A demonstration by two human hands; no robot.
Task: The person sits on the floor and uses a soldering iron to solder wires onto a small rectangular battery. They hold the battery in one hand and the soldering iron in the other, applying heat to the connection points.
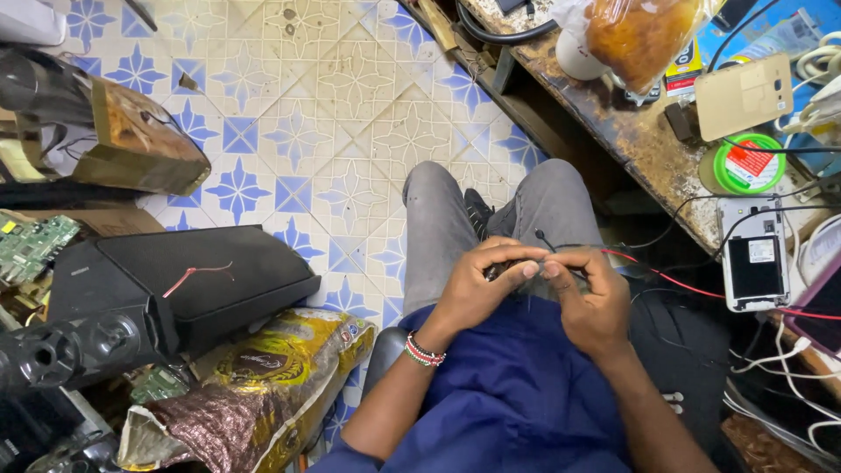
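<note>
A patterned blue-and-cream tiled floor (298, 131) fills the upper part of the view. A cluttered workbench (631, 131) runs along the right edge. A black speaker cabinet (201, 280) lies on the floor at left, with a printed sack (263, 377) just below it. On the bench, an opened white phone (753, 254) lies face down near a green solder reel (747, 164). Over the lap, the left hand (477, 289) and right hand (591, 298) meet fingertip to fingertip, both pinching a small dark component (501, 268) held between them. A red wire (674, 282) runs from the hands toward the bench; a black wire (547, 239) loops just above the fingers
</note>
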